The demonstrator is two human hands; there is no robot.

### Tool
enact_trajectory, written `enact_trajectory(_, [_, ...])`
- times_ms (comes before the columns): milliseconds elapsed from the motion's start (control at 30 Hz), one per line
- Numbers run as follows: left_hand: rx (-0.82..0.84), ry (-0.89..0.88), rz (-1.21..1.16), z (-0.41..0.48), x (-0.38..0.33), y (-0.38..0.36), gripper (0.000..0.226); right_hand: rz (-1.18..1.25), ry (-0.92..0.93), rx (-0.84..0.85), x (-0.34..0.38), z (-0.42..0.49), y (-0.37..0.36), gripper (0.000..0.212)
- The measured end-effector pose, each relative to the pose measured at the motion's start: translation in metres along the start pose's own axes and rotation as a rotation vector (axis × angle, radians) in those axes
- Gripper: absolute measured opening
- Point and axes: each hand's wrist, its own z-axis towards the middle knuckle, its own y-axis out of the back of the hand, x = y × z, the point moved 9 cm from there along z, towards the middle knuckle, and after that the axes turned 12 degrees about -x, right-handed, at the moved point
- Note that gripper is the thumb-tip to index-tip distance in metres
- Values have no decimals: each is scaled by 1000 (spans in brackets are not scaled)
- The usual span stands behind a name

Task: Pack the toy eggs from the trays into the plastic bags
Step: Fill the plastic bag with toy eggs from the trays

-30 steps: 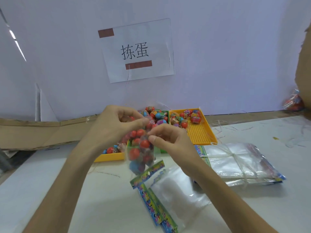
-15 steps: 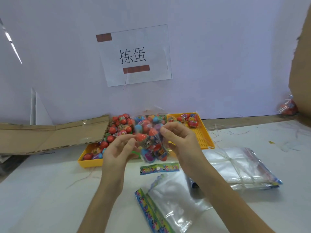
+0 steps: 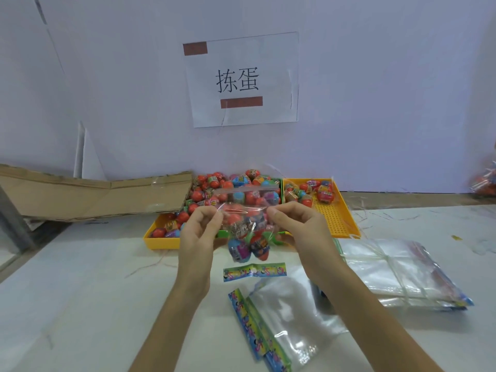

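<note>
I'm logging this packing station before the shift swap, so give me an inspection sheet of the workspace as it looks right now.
Surface: white table, scuffed, with loose plastic strands.
Job's things: filled bag of toy eggs held above the table; left tray heaped with eggs; right tray with a few eggs at its far end; empty bag lying flat; tied bag stack.
Clutter: cardboard at the left; another filled bag at the far right edge.
Hands: left hand and right hand each pinch the filled bag near its top.
Cables: nothing seen.
Surroundings: white wall with a taped sign.
</note>
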Motion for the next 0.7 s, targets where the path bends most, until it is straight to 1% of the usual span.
enact_trajectory(33, [8,12,-11,-1,1,-1,19,-1,-14,12,-2,-1,-2,9])
enact_trajectory(133, [15,95,-86,-3,7,-3,22,-10,-15,43,-4,-3,-8,19])
enact_trajectory(233, [17,172,-125,-5,14,-5,16,-10,-24,27,-5,-2,-7,12])
enact_trajectory(333, [38,279,-160,-8,25,-10,12,-7,-77,-12,-11,0,-2,9])
enact_trajectory(433, [106,373,-163,-12,33,-17,30,-52,-144,-57,-20,0,2,10])
enact_trajectory(500, [118,330,-62,-13,33,-17,36,-83,-186,-78,-25,0,5,12])
enact_trajectory(600, [24,256,31,-12,32,-9,21,-146,-215,-70,-29,-1,6,12])
enact_trajectory(700, [-67,238,31,-9,34,1,20,-218,-205,-42,-31,-2,3,14])
